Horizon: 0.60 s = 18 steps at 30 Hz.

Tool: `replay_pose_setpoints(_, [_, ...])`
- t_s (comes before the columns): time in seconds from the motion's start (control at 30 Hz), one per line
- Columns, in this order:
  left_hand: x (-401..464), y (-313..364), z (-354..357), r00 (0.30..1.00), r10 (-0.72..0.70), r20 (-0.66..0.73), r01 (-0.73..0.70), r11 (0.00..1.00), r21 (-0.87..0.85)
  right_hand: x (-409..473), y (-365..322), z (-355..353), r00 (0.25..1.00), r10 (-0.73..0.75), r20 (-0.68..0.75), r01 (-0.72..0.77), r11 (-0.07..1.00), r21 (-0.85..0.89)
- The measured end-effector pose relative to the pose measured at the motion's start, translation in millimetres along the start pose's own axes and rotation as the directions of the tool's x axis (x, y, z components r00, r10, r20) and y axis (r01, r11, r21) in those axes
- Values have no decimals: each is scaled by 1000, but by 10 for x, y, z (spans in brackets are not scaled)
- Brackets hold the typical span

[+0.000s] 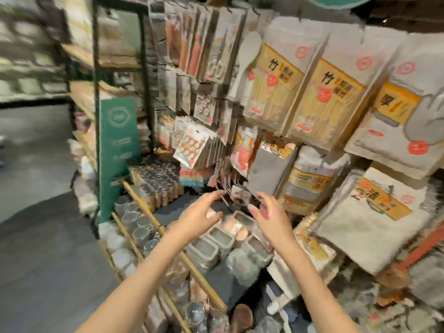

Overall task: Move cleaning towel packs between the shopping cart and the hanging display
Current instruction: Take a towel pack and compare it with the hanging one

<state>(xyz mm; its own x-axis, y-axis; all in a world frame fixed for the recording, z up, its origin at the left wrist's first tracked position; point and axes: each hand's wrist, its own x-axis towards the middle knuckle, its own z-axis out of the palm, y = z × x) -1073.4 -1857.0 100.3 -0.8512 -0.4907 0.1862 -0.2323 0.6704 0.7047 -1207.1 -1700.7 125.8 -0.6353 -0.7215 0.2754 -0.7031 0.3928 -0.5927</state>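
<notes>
Cleaning towel packs hang in rows on the display at the right: beige packs with yellow labels (329, 104), a grey pack (270, 171) lower down, and a large beige pack (370, 217) at the lower right. My left hand (199, 212) and my right hand (269, 212) both reach out toward small hanging packets (240, 195) below the grey pack. The fingers of both hands are spread and loosely bent, and neither holds anything. The picture is blurred. No shopping cart is in view.
Shelves below the hands hold grey lidded containers (221, 239), glass jars (137, 224) and small bottles (158, 181). A green sign panel (119, 150) stands at the shelf's left end. Grey aisle floor (43, 248) lies to the left.
</notes>
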Motion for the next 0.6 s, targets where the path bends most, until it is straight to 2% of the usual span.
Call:
replay_pose_setpoints(0.1, [-395, -406, -512, 991, -77, -112, 82, 996, 44, 185, -605, 544, 967, -210, 146, 219, 974, -52])
replay_pose_setpoints(0.23, [-973, -978, -1209, 936, -212, -279, 235, 971, 51, 291, -1430, 1285, 871, -392, 295, 405, 914, 19])
replay_pose_setpoints(0.4, [-1707, -1587, -1997, 811, -341, -475, 437, 893, 105, 305, -2439, 2200, 731, -573, 371, 571, 811, 126])
replay_pose_setpoints(0.6, [-2547, -2429, -2952, 677, -417, -606, 585, 805, 98, 321, -3645, 3319, 591, -685, 427, 643, 719, 265])
